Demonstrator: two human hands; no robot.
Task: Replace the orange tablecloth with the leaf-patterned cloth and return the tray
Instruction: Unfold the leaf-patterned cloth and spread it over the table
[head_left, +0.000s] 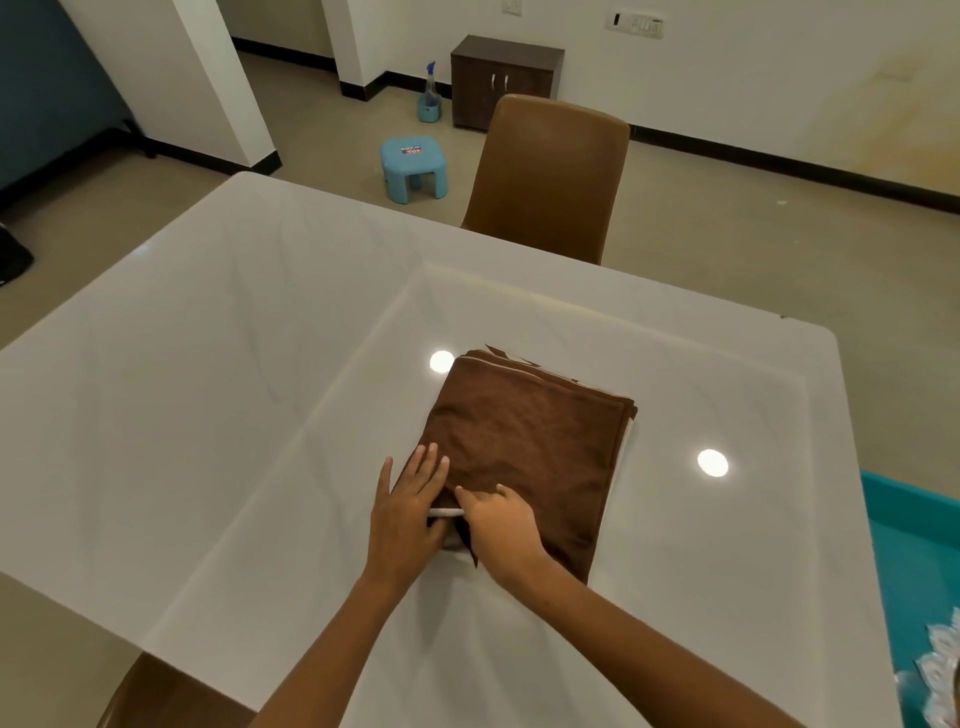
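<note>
Head view: two hands on a folded brown cloth (524, 447) on the white table (208, 364).

The left hand (408, 512) lies flat, fingers straight, on the cloth's near-left corner. The right hand (501, 525) has curled fingers at a white edge (445, 513) there, though its grip cannot be told. A teal tray (904, 535) sits at the right.

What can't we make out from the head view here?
- Underside of the folded brown cloth: hidden by its own top layer; only white slivers show at its edges.
- Right hand fingertips: curled at the cloth's near edge, grip unclear.
- Teal object: cut off by the right edge.
- Patterned item: cut off at the bottom-right corner.
- Stool label: too small to read.
</note>
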